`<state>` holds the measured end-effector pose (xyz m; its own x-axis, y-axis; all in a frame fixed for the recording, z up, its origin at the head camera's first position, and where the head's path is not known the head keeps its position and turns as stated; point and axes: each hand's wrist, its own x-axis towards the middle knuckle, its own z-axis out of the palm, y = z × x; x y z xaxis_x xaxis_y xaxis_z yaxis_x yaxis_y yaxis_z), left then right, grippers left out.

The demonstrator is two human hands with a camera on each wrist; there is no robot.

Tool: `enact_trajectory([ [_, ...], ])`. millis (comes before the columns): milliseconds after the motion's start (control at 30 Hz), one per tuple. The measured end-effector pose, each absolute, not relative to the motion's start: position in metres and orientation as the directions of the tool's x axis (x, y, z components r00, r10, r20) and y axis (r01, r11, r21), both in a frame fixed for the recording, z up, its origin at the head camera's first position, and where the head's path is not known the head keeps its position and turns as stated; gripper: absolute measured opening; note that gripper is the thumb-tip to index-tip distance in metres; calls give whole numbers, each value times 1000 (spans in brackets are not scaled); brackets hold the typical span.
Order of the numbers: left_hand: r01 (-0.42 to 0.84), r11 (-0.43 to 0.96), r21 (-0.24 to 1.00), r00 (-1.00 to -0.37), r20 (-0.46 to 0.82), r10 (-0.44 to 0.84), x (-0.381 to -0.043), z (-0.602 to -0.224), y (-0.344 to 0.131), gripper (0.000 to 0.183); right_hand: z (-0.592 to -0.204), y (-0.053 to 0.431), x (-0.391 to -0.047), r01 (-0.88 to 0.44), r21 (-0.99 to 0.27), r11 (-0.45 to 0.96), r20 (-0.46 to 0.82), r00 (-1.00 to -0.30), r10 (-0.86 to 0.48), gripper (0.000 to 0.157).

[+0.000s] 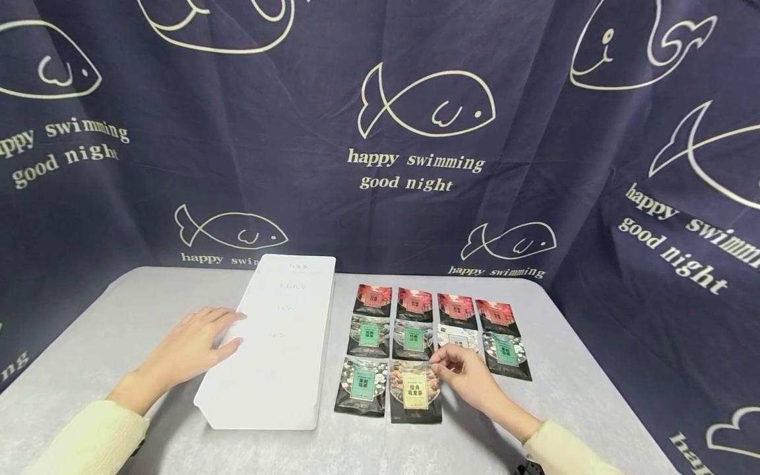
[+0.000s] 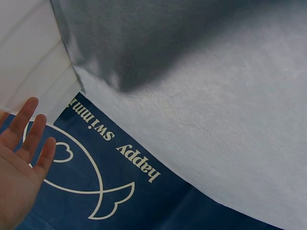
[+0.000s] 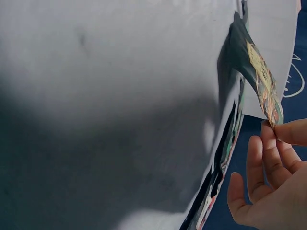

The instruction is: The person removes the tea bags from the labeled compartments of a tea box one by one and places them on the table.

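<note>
My right hand [image 1: 469,379] pinches the upper right corner of a tea packet with a yellow label [image 1: 415,392], in the front row. In the right wrist view, that tea packet [image 3: 261,74] is tilted up off the table between thumb and fingertip. My left hand [image 1: 192,349] lies at the left edge of a long white box [image 1: 273,369], its fingers loosely extended. Faint handwritten characters mark the box along its length. The left wrist view shows the left hand [image 2: 24,163] with spread fingers beside the white box [image 2: 33,57].
Red-label packets [image 1: 374,300] form the back row. Green-label packets [image 1: 369,335] and a white packet [image 1: 457,336], partly hidden by my right hand, lie in the middle. Another green-label packet [image 1: 361,386] is at front left. A dark blue fish-print curtain [image 1: 415,218] surrounds the grey table [image 1: 570,422].
</note>
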<state>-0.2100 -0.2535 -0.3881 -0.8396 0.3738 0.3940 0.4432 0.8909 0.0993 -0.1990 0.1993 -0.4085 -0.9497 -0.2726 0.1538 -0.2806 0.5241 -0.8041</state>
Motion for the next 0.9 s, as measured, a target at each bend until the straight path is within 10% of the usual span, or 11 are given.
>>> enact_trajectory([
  [900,428,896,119,-856,370,360,-211,-388,-253,38,-416,194,-204,-250,-580,776,159,-968,-193,16],
])
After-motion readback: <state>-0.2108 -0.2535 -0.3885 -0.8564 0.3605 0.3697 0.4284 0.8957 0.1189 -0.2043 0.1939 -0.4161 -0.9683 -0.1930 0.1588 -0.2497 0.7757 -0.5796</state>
